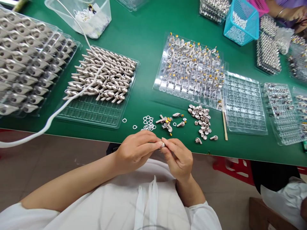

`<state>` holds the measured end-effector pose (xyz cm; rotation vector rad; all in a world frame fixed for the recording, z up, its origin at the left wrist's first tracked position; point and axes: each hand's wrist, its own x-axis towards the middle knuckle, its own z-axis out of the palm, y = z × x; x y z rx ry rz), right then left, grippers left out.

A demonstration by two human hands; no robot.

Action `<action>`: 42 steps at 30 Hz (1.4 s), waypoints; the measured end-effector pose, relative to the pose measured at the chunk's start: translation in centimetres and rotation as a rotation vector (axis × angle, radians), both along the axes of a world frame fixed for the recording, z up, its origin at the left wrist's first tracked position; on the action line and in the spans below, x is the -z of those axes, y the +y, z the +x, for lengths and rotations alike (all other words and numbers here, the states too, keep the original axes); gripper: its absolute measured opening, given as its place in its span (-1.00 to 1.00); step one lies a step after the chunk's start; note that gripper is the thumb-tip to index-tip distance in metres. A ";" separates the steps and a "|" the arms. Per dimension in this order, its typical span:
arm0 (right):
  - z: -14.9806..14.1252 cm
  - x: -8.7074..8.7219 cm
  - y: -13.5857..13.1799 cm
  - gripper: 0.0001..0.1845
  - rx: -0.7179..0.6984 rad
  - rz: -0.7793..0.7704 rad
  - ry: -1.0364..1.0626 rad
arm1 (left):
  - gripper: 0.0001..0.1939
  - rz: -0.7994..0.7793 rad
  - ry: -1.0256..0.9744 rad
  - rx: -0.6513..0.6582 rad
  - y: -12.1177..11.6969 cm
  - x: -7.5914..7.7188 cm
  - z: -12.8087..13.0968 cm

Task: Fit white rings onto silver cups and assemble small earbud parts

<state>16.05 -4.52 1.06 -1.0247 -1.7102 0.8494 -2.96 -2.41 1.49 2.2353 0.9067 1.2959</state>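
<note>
My left hand (136, 148) and my right hand (178, 156) meet at the table's front edge. Their fingertips pinch a small pale earbud (162, 145) between them, mostly hidden by the fingers. Just beyond the left hand lies a pile of white rings (149, 124). Several earbud stems with orange flex tabs (166, 120) are scattered straight ahead of both hands. To the right of these is a heap of small beige earbud caps (202, 118), with two loose earbud pieces (198, 140) in front of it.
A clear tray holds rows of beige stems (103, 76); larger shells fill stacked trays (28, 64) at far left. A white cable (59, 110) crosses the left side. Ahead right are a tray of flex-tabbed parts (192, 64), a wooden stick (224, 124) and a blue basket (242, 25). Another person's hand (297, 14) shows.
</note>
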 end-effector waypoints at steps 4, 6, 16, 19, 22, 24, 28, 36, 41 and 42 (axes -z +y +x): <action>0.5 0.4 -0.1 -0.60 -0.019 -0.177 0.134 | -0.82 0.003 0.001 0.010 0.0 -0.2 0.1; 0.6 0.6 -0.1 -0.61 -0.026 -0.229 0.185 | -0.82 0.012 0.002 0.007 0.0 -0.1 0.1; 0.7 1.0 -0.1 -0.63 -0.028 -0.282 0.253 | -0.81 0.038 0.008 -0.001 -0.1 0.0 0.2; 0.8 1.0 -0.1 -0.63 -0.031 -0.284 0.256 | -0.80 0.038 0.017 -0.005 0.0 -0.1 0.2; 0.7 1.0 -0.1 -0.62 -0.032 -0.287 0.251 | -0.79 0.023 0.020 -0.007 -0.1 -0.1 0.2; 0.7 1.0 -0.1 -0.62 -0.030 -0.286 0.241 | -0.78 0.019 0.011 -0.004 -0.1 0.0 0.2; 0.7 1.0 -0.1 -0.61 -0.030 -0.269 0.224 | -0.77 0.025 -0.003 -0.010 -0.2 0.1 0.2; 0.9 0.8 0.0 -0.55 -0.053 -0.201 0.147 | -0.75 0.022 0.006 -0.006 -0.2 0.0 0.2; 0.9 0.8 -0.1 -0.52 -0.046 -0.165 0.111 | -0.77 0.022 0.011 -0.006 -0.1 0.0 0.2; 0.9 0.8 -0.1 -0.51 -0.042 -0.155 0.100 | -0.78 0.022 0.013 -0.007 -0.1 0.1 0.2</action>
